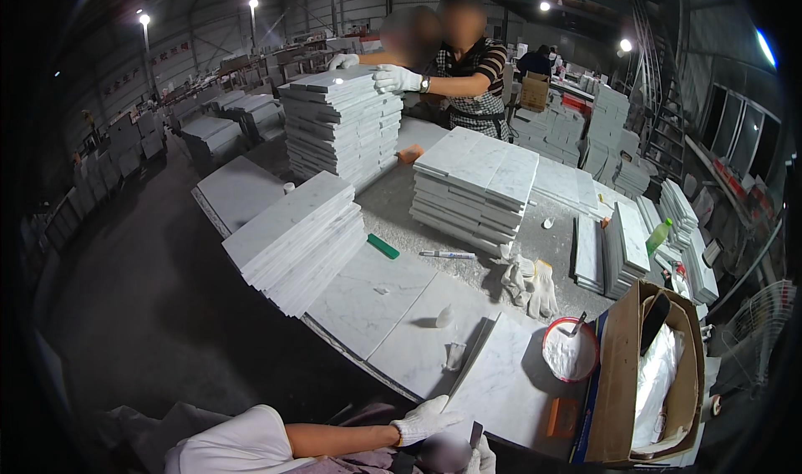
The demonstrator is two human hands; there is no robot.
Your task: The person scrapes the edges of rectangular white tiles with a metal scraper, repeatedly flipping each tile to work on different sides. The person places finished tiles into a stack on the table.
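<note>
My left hand (424, 421), in a white knit glove, grips the near left edge of a white, grey-veined marble tile (505, 378) at the front of the bench. Just right of it, at the bottom edge, my right hand (479, 459), also gloved, is only partly in view. Its fingers are closed around a small dark flat tool (476, 435), whose kind I cannot make out. A red-rimmed bowl of white paste (568, 357), with a scraper (578, 324) in it, stands beyond the tile. Left of the tile lie a small translucent bottle (444, 316) and a crumpled wrapper (454, 356).
An open cardboard box (606, 382) stands at the right, an orange block (563, 417) beside it. Farther back are white gloves (530, 287), a marker (447, 255), a green strip (383, 246) and tile stacks (472, 190). A co-worker's gloved hand (397, 78) rests on the tall stack (342, 127).
</note>
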